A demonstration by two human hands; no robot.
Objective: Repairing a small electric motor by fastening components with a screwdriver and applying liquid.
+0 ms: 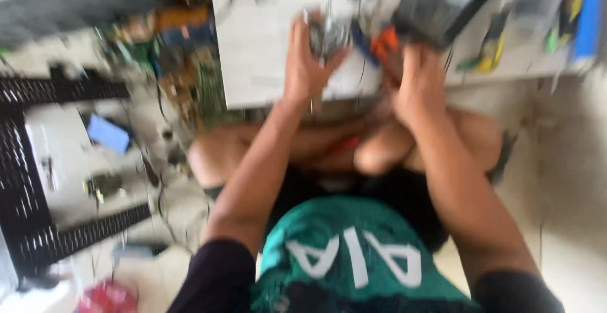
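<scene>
Metal part [327, 36] in left hand [305, 66], right hand [418, 85] fisted

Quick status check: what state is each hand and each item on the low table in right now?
left hand: raised over the low table, closed around a small grey metal part
right hand: fist closed at the table edge; too blurred to tell what it holds
orange-handled tool: lying on the table between the hands
dark box: sitting on the table, tilted
circuit boards: piled on the floor beside the table
</scene>
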